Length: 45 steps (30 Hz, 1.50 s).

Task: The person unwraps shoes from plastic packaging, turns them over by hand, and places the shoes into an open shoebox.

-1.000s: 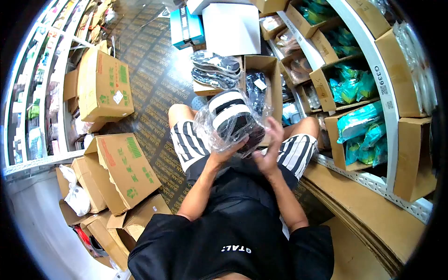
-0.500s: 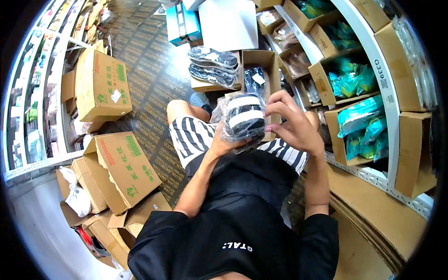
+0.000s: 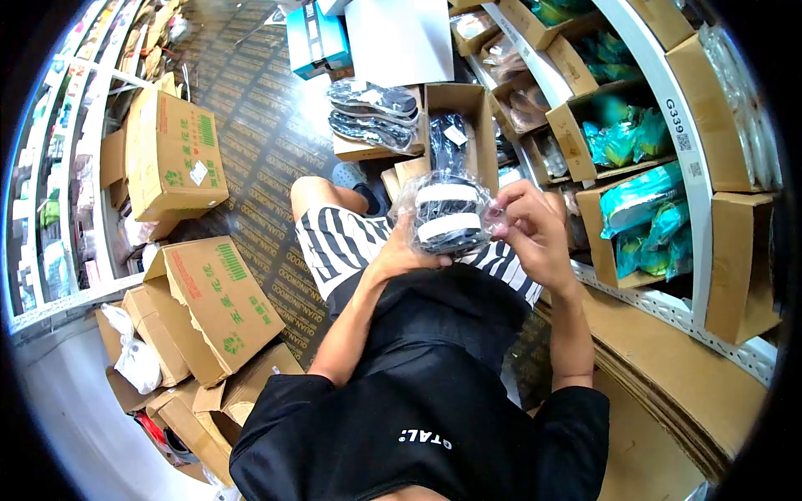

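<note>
Head view: the left hand (image 3: pixel 401 252) grips the sandals (image 3: pixel 451 212) above the lap (image 3: pixel 443 302), near the open carton (image 3: pixel 484 121); the right hand (image 3: pixel 541 242) pinches the plastic wrap (image 3: pixel 494 224) (how much is hard to tell). Steady support underneath — and light, even finger pressure — should spare the film from tearing.

Pkg (image 3: pixel 449 219) btwn L hand (image 3: pixel 401 254) & R hand (image 3: pixel 531 230), box (image 3: pixel 482 129) beyond, shelving (image 3: pixel 702 225) on R, cartons (image 3: pixel 221 296) on L.
</note>
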Each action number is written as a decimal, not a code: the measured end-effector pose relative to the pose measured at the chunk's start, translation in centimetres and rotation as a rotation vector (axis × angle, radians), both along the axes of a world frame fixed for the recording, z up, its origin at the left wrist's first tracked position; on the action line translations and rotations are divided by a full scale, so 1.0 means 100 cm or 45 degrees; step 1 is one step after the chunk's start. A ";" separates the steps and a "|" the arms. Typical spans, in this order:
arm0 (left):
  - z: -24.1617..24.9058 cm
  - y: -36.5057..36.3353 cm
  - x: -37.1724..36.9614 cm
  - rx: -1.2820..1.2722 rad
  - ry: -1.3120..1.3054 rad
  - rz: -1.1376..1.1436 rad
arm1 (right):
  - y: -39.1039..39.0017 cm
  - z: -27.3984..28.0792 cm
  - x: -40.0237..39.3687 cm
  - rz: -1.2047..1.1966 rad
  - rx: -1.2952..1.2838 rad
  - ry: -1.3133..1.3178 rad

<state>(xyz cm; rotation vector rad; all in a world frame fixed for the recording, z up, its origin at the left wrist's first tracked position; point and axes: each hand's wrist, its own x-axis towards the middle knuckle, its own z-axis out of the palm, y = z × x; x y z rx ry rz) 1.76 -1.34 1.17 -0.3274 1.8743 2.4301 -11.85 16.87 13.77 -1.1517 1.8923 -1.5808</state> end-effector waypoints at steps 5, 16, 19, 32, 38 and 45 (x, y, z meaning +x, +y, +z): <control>0.016 -0.002 -0.004 -0.168 0.127 0.093 | 0.004 -0.015 0.019 -0.073 -0.107 -0.148; 0.038 -0.008 -0.011 -0.107 0.370 0.200 | 0.005 -0.028 0.021 -0.075 -0.280 -0.381; 0.029 -0.006 -0.010 -0.138 0.426 0.206 | 0.002 -0.011 0.020 -0.024 -0.131 -0.269; 0.013 -0.002 -0.013 -0.276 0.402 0.294 | -0.012 -0.032 0.048 -0.331 -0.124 -0.254; 0.005 -0.007 -0.015 -0.051 0.396 0.242 | -0.012 -0.041 0.048 -0.286 -0.316 -0.355; 0.028 -0.008 -0.005 -0.058 0.357 0.203 | -0.011 -0.044 0.055 -0.401 -0.366 -0.439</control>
